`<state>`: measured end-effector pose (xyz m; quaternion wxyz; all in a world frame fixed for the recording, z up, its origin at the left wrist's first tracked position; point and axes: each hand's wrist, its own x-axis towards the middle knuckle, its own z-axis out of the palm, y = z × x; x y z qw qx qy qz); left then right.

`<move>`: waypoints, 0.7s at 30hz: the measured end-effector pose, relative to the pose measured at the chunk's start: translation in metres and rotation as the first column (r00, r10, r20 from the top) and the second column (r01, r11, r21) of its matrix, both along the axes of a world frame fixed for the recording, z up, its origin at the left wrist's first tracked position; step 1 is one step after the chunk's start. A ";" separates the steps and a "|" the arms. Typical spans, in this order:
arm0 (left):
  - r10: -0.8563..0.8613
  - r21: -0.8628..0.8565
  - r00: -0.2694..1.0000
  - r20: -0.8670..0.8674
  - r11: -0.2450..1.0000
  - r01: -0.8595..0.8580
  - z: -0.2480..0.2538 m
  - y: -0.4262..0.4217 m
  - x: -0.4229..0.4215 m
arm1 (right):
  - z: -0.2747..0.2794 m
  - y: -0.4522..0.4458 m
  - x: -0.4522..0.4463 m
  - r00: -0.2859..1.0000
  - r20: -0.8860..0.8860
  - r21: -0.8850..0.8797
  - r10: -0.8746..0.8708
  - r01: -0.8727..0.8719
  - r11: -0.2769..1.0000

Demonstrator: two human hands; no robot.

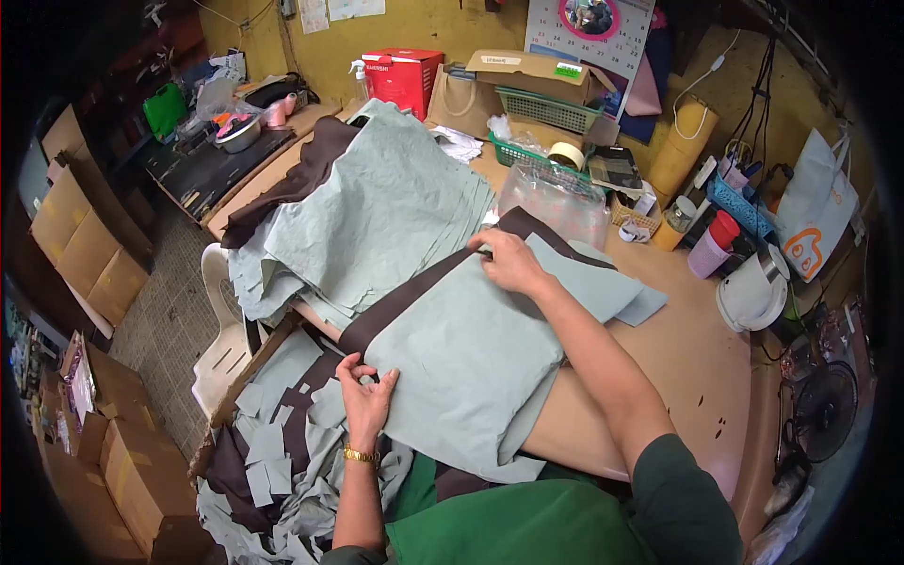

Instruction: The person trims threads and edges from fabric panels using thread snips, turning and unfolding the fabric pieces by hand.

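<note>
hands (365,400) x2 | cal (617,55) x1 | red box (400,85) x1 | grn bskts (548,111) x2 | chair (222,365) x1

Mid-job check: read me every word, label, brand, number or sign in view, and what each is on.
No text reads with certainty.
Red box: white lettering, too blurred.
Calendar: date numbers, too small to quote surely.
Cardboard box: white label and green sticker, too small.
Wall papers: too small.
White bag: orange design, no legible word.
</note>
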<state>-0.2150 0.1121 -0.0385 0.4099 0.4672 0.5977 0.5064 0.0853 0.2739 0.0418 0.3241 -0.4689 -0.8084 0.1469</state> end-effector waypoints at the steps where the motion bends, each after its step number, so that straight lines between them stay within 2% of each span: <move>1: 0.056 0.061 0.998 0.015 0.997 -0.057 -0.003 0.000 0.002 | -0.012 0.012 0.009 0.982 0.036 0.014 -0.188 0.187 0.982; 2: 0.054 0.069 0.998 0.017 0.996 -0.055 -0.009 0.001 0.000 | -0.023 0.024 0.020 0.927 0.067 0.038 -0.370 0.369 0.929; 3: 0.040 0.071 0.998 0.056 0.997 -0.044 -0.018 0.002 -0.001 | -0.029 0.034 0.030 0.872 0.029 -0.016 -0.488 0.489 0.872; 4: 0.026 0.071 0.995 0.095 0.997 -0.032 -0.028 0.002 -0.003 | -0.030 0.037 0.038 0.871 0.028 -0.008 -0.490 0.491 0.871; 6: -0.013 0.062 0.991 0.132 0.998 0.005 -0.031 0.004 -0.003 | -0.036 0.038 0.048 0.941 0.075 -0.335 -0.330 0.336 0.880; 7: -0.061 -0.023 0.959 0.275 0.997 0.070 -0.026 0.001 -0.001 | -0.046 0.034 0.044 0.939 -0.015 -0.240 -0.345 0.331 0.913; 8: -0.093 -0.099 0.904 0.417 0.984 0.147 -0.020 -0.002 0.002 | -0.049 0.037 0.047 0.938 -0.013 -0.238 -0.346 0.334 0.912; 10: -0.075 -0.078 0.915 0.396 0.990 0.115 -0.015 -0.003 0.008 | -0.049 0.039 0.050 0.929 0.022 -0.390 -0.369 0.348 0.852; 12: -0.058 0.099 0.964 0.260 0.995 0.033 -0.014 -0.008 0.009 | -0.044 0.031 0.048 0.933 -0.152 -0.381 -0.326 0.249 0.890; 13: -0.043 0.165 0.972 0.233 0.986 0.004 -0.006 -0.010 0.015 | -0.038 0.025 0.048 0.924 -0.199 -0.304 -0.327 0.259 0.917; 14: -0.034 0.156 0.972 0.232 0.988 -0.003 -0.004 -0.013 0.012 | -0.031 0.019 0.049 0.914 -0.246 -0.227 -0.323 0.269 0.936; 16: -0.050 0.107 0.998 -0.025 0.993 0.052 -0.001 -0.020 0.004 | -0.003 0.000 0.057 0.926 -0.234 -0.207 -0.296 0.250 0.946; 17: -0.112 -0.021 0.979 0.168 0.993 0.117 0.028 -0.028 0.006 | 0.003 -0.006 0.067 0.929 -0.222 -0.192 -0.297 0.257 0.947; 18: -0.110 -0.028 0.980 0.165 0.993 0.116 0.032 -0.030 -0.002 | 0.021 -0.021 0.068 0.936 -0.268 -0.102 -0.228 0.208 0.973; 19: -0.275 -0.087 0.957 0.095 0.955 0.283 0.035 -0.031 -0.015 | 0.049 -0.040 0.068 0.938 -0.309 -0.005 -0.156 0.162 0.987; 20: -0.438 -0.153 0.898 0.035 0.886 0.438 0.040 -0.030 -0.024 | 0.082 -0.061 0.070 0.896 -0.408 -0.156 -0.176 0.121 0.980; 21: -0.465 -0.169 0.884 -0.046 0.876 0.452 0.071 -0.034 -0.028 | 0.115 -0.080 0.072 0.841 -0.498 -0.296 -0.211 0.064 0.953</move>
